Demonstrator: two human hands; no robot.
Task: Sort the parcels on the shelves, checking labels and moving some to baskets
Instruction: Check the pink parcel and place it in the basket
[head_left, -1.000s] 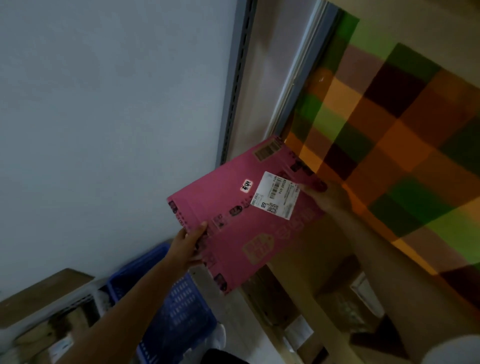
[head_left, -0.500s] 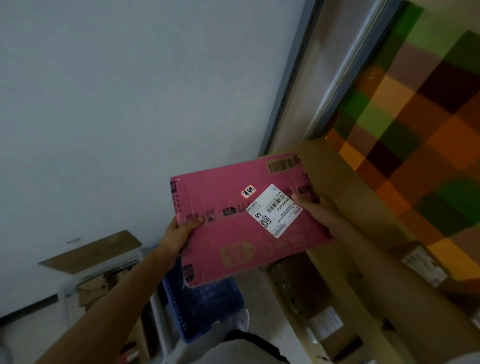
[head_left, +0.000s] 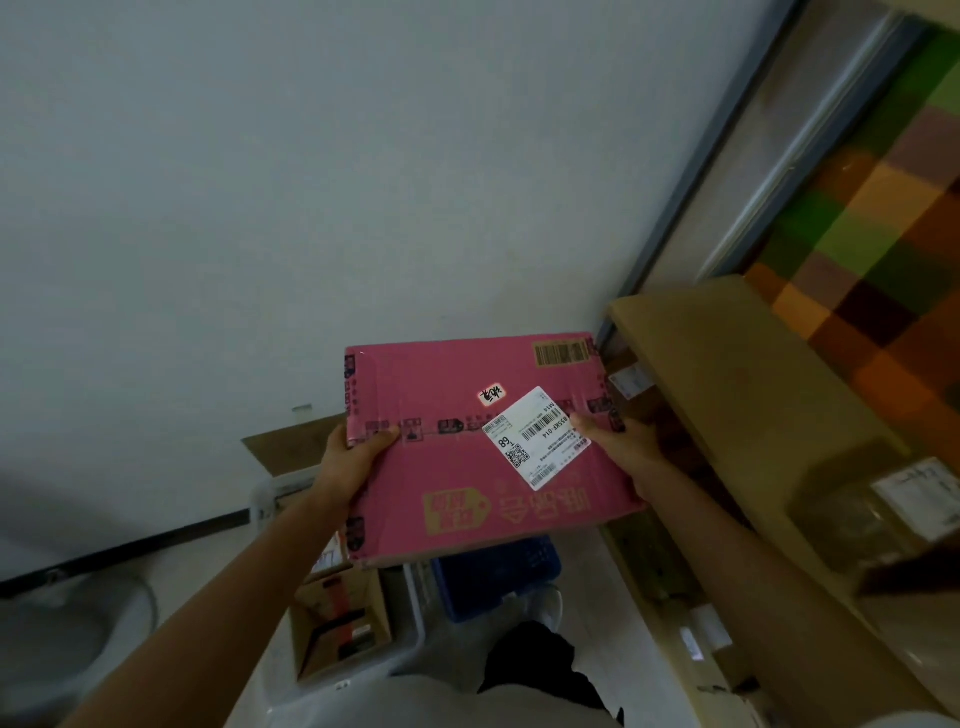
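While left hand and right hand clamp opposite edges of the pink parcel, label up, above the blue basket, step looks like label check; next probably lower into basket.

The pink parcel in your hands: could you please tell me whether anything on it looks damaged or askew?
The white shipping label sits slanted on the pink parcel, not square to its edges, overlapping the printed tape line. The large yellow lettering reads upside down from this view. No tears or dents show.
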